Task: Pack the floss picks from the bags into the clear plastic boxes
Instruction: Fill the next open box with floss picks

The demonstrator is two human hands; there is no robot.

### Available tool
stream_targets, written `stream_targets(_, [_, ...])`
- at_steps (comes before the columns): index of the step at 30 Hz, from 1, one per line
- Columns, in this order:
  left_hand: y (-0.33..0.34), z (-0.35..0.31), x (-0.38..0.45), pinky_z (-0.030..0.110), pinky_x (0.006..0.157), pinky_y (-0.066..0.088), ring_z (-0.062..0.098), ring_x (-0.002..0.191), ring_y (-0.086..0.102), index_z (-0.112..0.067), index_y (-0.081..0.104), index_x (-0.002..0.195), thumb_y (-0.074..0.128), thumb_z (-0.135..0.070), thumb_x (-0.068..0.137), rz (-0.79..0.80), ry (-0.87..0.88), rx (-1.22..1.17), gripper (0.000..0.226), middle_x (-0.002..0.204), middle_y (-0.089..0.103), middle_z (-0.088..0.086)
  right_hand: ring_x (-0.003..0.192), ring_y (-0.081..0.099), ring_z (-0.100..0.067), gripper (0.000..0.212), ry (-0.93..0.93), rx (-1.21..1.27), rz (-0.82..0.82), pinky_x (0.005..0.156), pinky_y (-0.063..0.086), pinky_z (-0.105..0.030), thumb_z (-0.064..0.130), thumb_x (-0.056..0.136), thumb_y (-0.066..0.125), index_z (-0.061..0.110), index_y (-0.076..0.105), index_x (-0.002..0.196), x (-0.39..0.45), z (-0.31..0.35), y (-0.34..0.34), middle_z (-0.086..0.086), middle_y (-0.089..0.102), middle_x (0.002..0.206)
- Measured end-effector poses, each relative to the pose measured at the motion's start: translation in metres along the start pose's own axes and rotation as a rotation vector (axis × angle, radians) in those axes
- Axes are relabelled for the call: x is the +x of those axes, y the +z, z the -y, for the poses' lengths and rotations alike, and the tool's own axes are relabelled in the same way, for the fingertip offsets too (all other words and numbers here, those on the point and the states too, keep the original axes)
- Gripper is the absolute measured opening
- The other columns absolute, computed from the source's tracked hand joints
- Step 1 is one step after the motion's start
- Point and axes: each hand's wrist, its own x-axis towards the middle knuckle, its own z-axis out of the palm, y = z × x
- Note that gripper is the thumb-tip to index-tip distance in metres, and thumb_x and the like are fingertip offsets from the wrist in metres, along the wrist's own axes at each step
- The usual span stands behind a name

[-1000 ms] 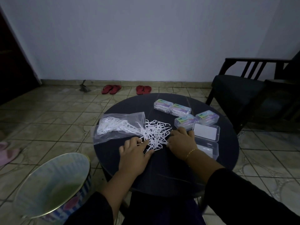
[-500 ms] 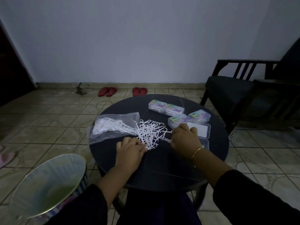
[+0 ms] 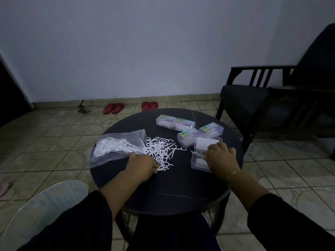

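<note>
Dim round dark counter (image 3: 181, 187): four closed clear plastic boxes (image 3: 188, 128) beyond the right hand (image 3: 220, 157), which seemingly pinches picks over an open clear box (image 3: 200, 161). Left hand (image 3: 143, 164) grips loose white floss picks (image 3: 159, 149) beside the half-full clear plastic bag (image 3: 116, 147).

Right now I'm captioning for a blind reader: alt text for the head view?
Over a round dark table, the right hand puts floss picks into an open clear box; the left hand rests on the loose pile.
</note>
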Motion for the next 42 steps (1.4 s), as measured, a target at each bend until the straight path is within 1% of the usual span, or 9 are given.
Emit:
stream_targets(5, [-0.004,-0.006,-0.003,0.034,0.095,0.022,0.015,0.090,0.060,-0.025,0.071,0.104,0.050,-0.030,0.095,-0.073,0.077,0.151,0.024,0.099,0.071,-0.003,0.135,0.021,-0.020,0.033,0.052,0.125,0.037,0.102,0.022,-0.041,0.045,0.097,0.039,0.041,0.056,0.125,-0.006,-0.004,-0.001,0.007,0.035,0.146])
stream_targets(11, [-0.005,-0.010,-0.005,0.034,0.092,0.025,0.018,0.071,0.053,-0.018,0.063,0.078,0.049,-0.023,0.087,-0.155,0.101,0.166,0.018,0.071,0.060,-0.001,0.136,0.020,-0.017,0.034,0.114,0.266,-0.074,0.102,0.021,-0.039,0.051,0.097,0.035,0.043,0.058,0.122,-0.028,-0.007,0.008,0.009,0.033,0.148])
stream_targets(17, [-0.013,-0.023,0.004,0.032,0.083,0.018,0.015,0.092,0.061,-0.021,0.072,0.096,0.049,-0.023,0.090,-0.326,0.120,0.005,0.024,0.094,0.070,-0.004,0.140,0.014,-0.020,0.040,0.101,0.292,-0.034,0.107,0.020,-0.042,0.051,0.098,0.033,0.041,0.046,0.135,-0.033,-0.006,0.021,0.006,0.018,0.156])
stream_targets(21, [-0.018,-0.043,0.017,0.030,0.081,0.023,0.018,0.093,0.060,-0.024,0.073,0.105,0.053,-0.020,0.091,-0.420,0.234,-0.118,0.024,0.095,0.068,-0.002,0.141,0.016,-0.022,0.054,0.188,0.520,-0.118,0.108,0.024,-0.041,0.051,0.095,0.043,0.032,0.032,0.144,-0.031,-0.004,0.027,0.002,0.016,0.157])
stream_targets(25, [-0.022,-0.075,0.029,0.030,0.080,0.030,0.024,0.088,0.059,-0.020,0.070,0.116,0.060,-0.020,0.090,-0.524,0.363,-0.182,0.027,0.101,0.068,0.001,0.139,0.021,-0.024,0.059,0.259,0.712,-0.239,0.108,0.025,-0.040,0.047,0.093,0.048,0.021,0.035,0.144,-0.030,-0.005,0.030,-0.004,0.023,0.155])
stream_targets(28, [-0.022,-0.100,0.039,0.031,0.084,0.030,0.022,0.094,0.056,-0.023,0.065,0.122,0.055,-0.025,0.094,-0.482,0.404,-0.120,0.030,0.108,0.065,0.000,0.139,0.023,-0.023,0.058,0.274,0.783,-0.305,0.109,0.023,-0.036,0.044,0.093,0.048,0.017,0.037,0.143,-0.030,-0.007,0.033,-0.006,0.027,0.153])
stream_targets(31, [-0.014,-0.115,0.051,0.039,0.082,0.037,0.027,0.087,0.063,-0.019,0.072,0.111,0.063,-0.019,0.086,-0.467,0.460,-0.125,0.026,0.094,0.069,0.005,0.137,0.027,-0.021,0.055,0.260,0.790,-0.349,0.107,0.024,-0.034,0.042,0.095,0.046,0.016,0.038,0.142,-0.031,-0.006,0.036,-0.006,0.030,0.152])
stream_targets(37, [0.002,-0.122,0.059,0.036,0.092,0.030,0.019,0.113,0.053,-0.023,0.056,0.133,0.052,-0.030,0.094,-0.452,0.435,-0.096,0.040,0.121,0.061,0.000,0.134,0.030,-0.021,0.077,0.254,0.780,-0.370,0.106,0.026,-0.036,0.049,0.076,0.019,0.013,0.039,0.142,-0.033,-0.004,0.036,-0.005,0.032,0.151])
stream_targets(42, [0.004,-0.106,0.054,0.035,0.091,0.034,0.020,0.112,0.056,-0.018,0.058,0.131,0.058,-0.034,0.089,-0.493,0.376,-0.164,0.045,0.121,0.062,0.000,0.134,0.029,-0.021,0.081,0.260,0.737,-0.370,0.106,0.026,-0.036,0.049,0.071,0.016,0.014,0.041,0.140,-0.031,-0.004,0.038,-0.006,0.033,0.150])
